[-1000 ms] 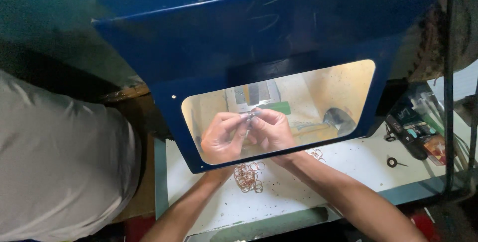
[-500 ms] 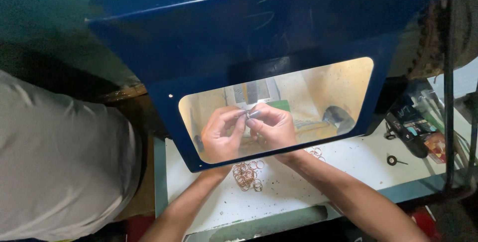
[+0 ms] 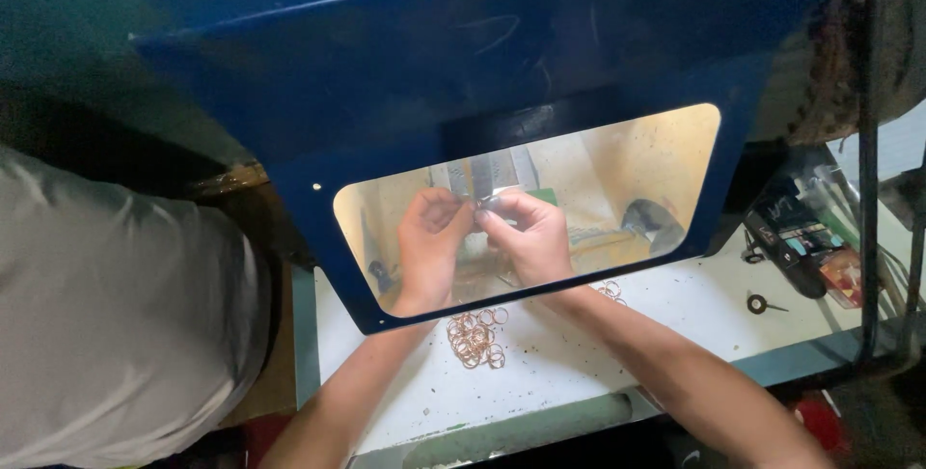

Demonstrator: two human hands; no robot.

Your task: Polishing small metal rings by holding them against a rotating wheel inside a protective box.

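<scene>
Both hands are tucked behind the clear window [image 3: 617, 189] of that big blue hood [image 3: 434, 73], right in the middle of the frame. The left hand [image 3: 429, 247] and right hand [image 3: 531, 237] meet fingertip to fingertip, each pinched narrow on a tiny shiny piece [image 3: 479, 203] held between them. It's too small to say exactly what it is, probably one of the rings. As far as I can tell its long axis runs roughly left-right across the frame, from one set of fingertips to the other, but I wouldn't swear to which end points where.

Progress-wise: there's a loose pile of copper-coloured rings [image 3: 476, 337] on the white tabletop [image 3: 579, 372] just below the window, lower middle of the frame, and a couple more rings [image 3: 610, 290] by the right wrist. Can't tell whether the pile is finished stuff or still waiting, so my guess is somewhere mid-batch, with one piece in hand right now.

Off to the right there are some tools [image 3: 801, 247] and a small round part [image 3: 757, 304], untouched. Someone's pale sleeve [image 3: 106, 334] fills the left side.
</scene>
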